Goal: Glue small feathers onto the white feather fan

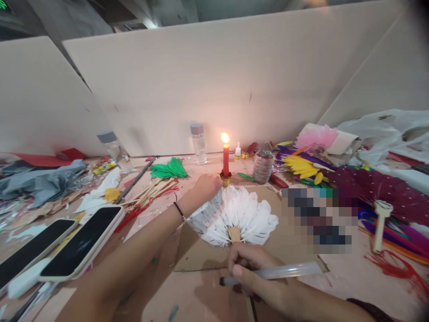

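Note:
A white feather fan (234,212) lies on a piece of cardboard (197,250) in front of me. My right hand (254,273) grips the fan's wooden handle and also holds a translucent glue stick (284,271) pointing right. My left hand (206,185) reaches forward with fingers closed, touching the fan's upper left edge next to the gold base of a lit red candle (225,160). What the left fingers pinch is hidden.
Two phones (80,243) lie at the left. A green feather fan with wooden sticks (166,172), two clear bottles (199,143), a small glue bottle (237,151), coloured feathers (304,167) and a maroon fan (378,192) crowd the table. Board partitions (234,80) stand behind.

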`<state>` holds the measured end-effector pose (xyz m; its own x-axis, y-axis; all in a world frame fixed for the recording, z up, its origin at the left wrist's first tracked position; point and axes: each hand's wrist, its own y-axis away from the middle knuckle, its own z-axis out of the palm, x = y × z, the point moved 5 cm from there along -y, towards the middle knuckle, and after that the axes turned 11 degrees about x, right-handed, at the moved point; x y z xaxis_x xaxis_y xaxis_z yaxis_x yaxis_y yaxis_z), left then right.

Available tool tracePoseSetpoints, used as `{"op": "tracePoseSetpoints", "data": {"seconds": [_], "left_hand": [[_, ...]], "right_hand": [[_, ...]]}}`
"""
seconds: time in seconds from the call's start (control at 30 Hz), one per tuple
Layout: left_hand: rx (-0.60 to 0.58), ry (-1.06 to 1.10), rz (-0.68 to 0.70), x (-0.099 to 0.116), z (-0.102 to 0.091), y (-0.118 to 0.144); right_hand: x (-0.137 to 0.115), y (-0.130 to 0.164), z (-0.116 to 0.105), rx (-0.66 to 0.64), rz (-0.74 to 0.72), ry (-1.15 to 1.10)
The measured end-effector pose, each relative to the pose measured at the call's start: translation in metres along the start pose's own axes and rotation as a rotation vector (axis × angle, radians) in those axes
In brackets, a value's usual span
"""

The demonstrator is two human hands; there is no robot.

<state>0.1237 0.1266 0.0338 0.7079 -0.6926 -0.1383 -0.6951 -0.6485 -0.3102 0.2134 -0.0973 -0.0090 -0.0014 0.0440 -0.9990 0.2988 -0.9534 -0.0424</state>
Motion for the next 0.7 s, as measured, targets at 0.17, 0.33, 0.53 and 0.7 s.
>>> {"op": "tracePoseSetpoints", "data": {"seconds": [0.17,0.33,0.53,0.7], "left_hand": [[0.0,0.003,-0.008,0.001,0.0,0.0],[0.0,0.018,-0.027,0.002,0.0,0.0],[0.035,0.062,-0.059,0.001,0.004,-0.001],[0.056,0.084,-0.052,0.0,0.006,-0.002]], "right_hand": [[0.003,-0.001,0.0,-0.004,-0.023,-0.028],[0.004,0.0,0.0,-0.019,-0.029,-0.013],[-0.008,0.0,0.0,0.006,-0.006,0.026],[-0.013,0.001,-0.001,0.002,0.022,0.054]]}}
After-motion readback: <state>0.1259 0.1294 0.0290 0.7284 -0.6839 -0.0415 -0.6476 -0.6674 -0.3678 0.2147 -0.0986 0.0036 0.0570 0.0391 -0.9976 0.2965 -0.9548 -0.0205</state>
